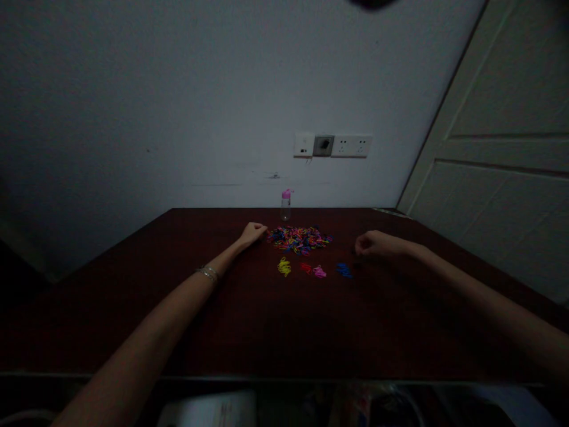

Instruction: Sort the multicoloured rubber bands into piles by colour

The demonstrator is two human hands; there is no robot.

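A mixed pile of small, brightly coloured elastic bands [300, 238] lies toward the back of the dark red-brown table. My left hand [255, 232] is closed at the pile's left edge, its fingertips against or very near the outermost bands. To the right of the pile, my right hand [373, 242] is curled with thumb and fingers together; anything between them is too dark to make out. In front of the pile sit small single-colour groups: yellow bands [284, 267], red bands [305, 268], pink bands [319, 271] and blue bands [344, 270]. The blue group is nearest my right hand.
A clear bottle with a pink lid [285, 206] stands behind the pile near the wall. Sockets and switches [332, 145] are set in the wall above. A panelled door [502, 148] borders the right side. Below the table's front edge [284, 378] are dim stored items.
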